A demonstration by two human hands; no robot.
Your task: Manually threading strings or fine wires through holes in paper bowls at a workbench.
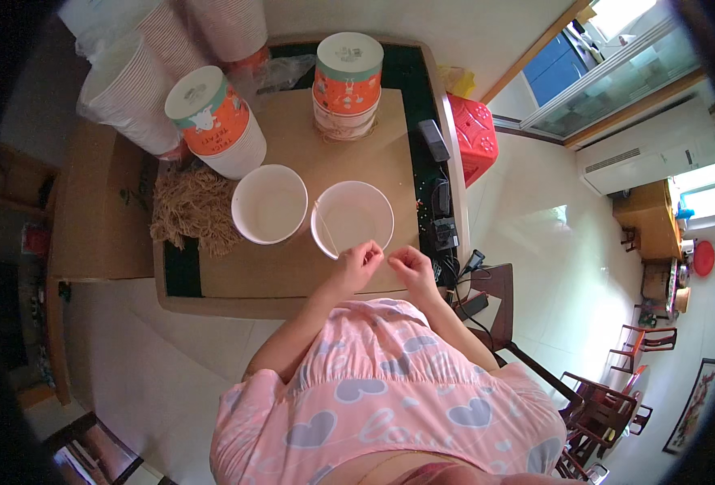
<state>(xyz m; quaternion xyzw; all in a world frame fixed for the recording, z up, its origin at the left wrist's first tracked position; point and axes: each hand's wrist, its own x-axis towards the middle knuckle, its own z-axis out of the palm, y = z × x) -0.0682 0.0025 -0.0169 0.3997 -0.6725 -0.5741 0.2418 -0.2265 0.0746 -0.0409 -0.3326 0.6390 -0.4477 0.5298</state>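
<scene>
My left hand (361,264) is closed in a pinch over the near rim of a white paper bucket (377,206). A thin tan string (325,222) runs from the bucket's far left rim down toward these fingers. Just to the right, my right hand (412,268) is also pinched, its fingertips close to the left ones; what lies between them is too small to make out. A second white bucket (270,204) stands open side up at the left, touching or nearly touching the first. Left of it lies a loose heap of tan twine (196,212).
Behind stand an inverted stack of orange-and-white buckets (220,129) and another orange bucket stack (348,85). Plastic-wrapped bucket stacks (131,97) fill the far left. Black adapters and cables (445,233) line the table's right edge, beside a red stool (472,137). Brown cardboard (293,271) covers the tabletop.
</scene>
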